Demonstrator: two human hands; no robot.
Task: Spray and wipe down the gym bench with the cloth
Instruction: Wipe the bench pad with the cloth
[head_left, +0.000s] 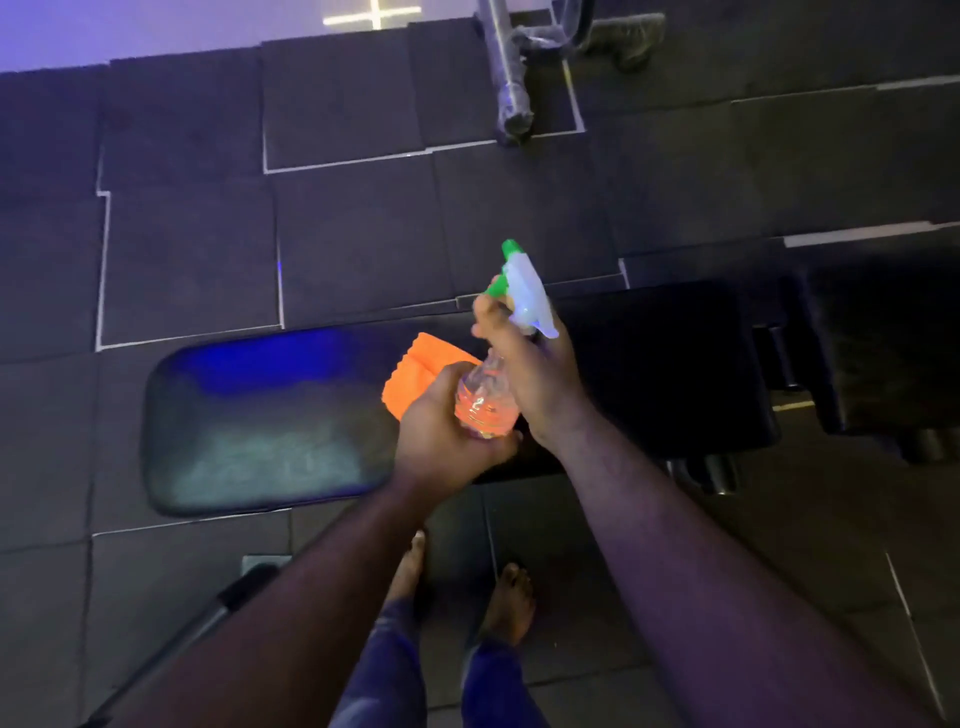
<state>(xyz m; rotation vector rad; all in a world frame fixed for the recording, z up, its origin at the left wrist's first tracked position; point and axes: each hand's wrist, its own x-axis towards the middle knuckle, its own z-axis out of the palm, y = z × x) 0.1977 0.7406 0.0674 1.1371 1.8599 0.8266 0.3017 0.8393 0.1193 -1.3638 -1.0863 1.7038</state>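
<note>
Left hand (447, 431) cups spray bottle (485, 402) base; right hand (530, 374) grips neck, above bench (270, 431).

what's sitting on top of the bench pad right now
An orange cloth lies on the bench pad. The left hand and spray bottle cover its near edge.

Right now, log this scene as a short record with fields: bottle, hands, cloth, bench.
bottle: clear spray bottle with white and green trigger head, held above the bench, nozzle pointing away from the person
left hand: left hand wrapped around the bottle's base
right hand: right hand around the neck, under the trigger head
cloth: orange cloth lying on the bench, partly hidden by the hands
bench: dark padded bench, on dark floor mats
</note>
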